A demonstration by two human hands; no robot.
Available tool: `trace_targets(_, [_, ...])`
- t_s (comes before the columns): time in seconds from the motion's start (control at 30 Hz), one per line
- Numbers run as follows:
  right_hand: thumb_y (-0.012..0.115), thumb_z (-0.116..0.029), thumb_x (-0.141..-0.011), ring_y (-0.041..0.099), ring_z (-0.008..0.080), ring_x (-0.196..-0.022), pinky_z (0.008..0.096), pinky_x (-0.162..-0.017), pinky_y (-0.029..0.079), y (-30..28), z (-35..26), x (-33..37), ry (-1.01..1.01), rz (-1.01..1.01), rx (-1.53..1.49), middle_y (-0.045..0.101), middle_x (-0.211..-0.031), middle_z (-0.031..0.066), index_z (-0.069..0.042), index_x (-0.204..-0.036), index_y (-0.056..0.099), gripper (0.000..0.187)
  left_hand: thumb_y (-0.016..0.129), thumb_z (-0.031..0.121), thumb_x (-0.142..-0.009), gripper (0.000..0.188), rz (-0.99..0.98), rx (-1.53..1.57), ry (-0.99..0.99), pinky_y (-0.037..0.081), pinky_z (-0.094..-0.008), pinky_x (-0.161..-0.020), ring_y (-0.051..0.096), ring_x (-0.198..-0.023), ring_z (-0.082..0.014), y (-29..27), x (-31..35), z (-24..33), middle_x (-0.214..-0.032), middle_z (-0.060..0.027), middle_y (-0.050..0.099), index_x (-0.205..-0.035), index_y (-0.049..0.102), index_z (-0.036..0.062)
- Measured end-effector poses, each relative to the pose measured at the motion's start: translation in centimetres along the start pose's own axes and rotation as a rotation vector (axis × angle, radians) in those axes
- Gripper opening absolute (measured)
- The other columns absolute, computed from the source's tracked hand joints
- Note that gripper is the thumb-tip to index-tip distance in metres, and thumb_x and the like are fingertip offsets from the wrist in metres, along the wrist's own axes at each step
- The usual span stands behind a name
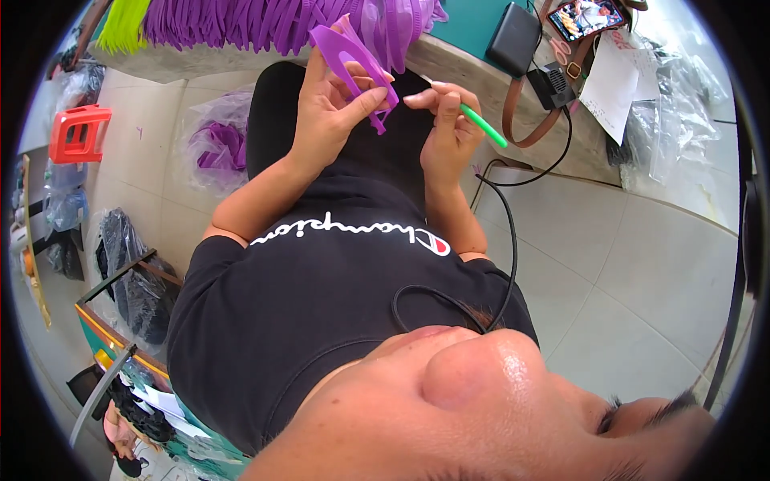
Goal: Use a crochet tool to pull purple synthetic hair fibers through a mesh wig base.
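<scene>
My left hand (322,116) is closed on a flat purple strap (367,61) that looks like rubber, with a long slot along it. The strap's upper end rises above my fingers, and a narrow end hangs below them. Just to the right, my right hand (451,138) grips a slim tool with a green handle (484,127). Its thin pale tip points up and left toward the strap, apart from it; the exact kind of tip is too small to tell. Both hands are over my dark lap, close to the table's edge.
Many purple straps (233,24) hang over the table edge, beside lime-green ones (122,24). At right lie a black box (512,40), a phone (589,18), pink-handled scissors (560,51), a brown belt (517,120) and papers (613,88). A red stool (80,134) and a plastic bag (216,144) stand left.
</scene>
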State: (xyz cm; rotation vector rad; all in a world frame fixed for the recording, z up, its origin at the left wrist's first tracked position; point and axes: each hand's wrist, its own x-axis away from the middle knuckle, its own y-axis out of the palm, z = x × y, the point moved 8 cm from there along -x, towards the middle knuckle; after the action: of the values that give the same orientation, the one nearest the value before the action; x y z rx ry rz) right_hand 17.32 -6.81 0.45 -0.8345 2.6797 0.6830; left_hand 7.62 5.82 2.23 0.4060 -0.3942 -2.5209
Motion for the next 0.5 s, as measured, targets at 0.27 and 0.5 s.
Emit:
trace_targets(0.27, [0.066, 0.000, -0.083, 0.051, 0.0100, -0.073, 0.0206, -0.065, 0.041, 2.7, 1.0, 0.1, 0.229, -0.352, -0.130, 0.057, -0.083, 0.0099, -0.006, -0.082, 0.042, 0.024, 0.058, -0.001, -0.085, 0.071, 0.000, 0.318, -0.279, 0.053, -0.0298, -0.075, 0.063, -0.085, -0.0178, -1.4, -0.6, -1.0, -0.104, -0.0140, 0.059, -0.143, 0.019, 0.0114])
trace_targets(0.5, [0.066, 0.000, -0.084, 0.052, 0.0111, -0.066, 0.0198, -0.057, 0.043, 1.0, -1.4, -1.2, -0.099, -0.269, 0.082, 0.055, -0.079, 0.0108, -0.007, -0.080, 0.037, 0.030, 0.059, -0.001, -0.085, 0.056, 0.122, 0.272, -0.166, 0.053, -0.0346, -0.083, 0.061, -0.093, -0.0201, -3.2, -1.0, -0.2, -0.103, -0.0135, 0.060, -0.132, 0.029, 0.0068])
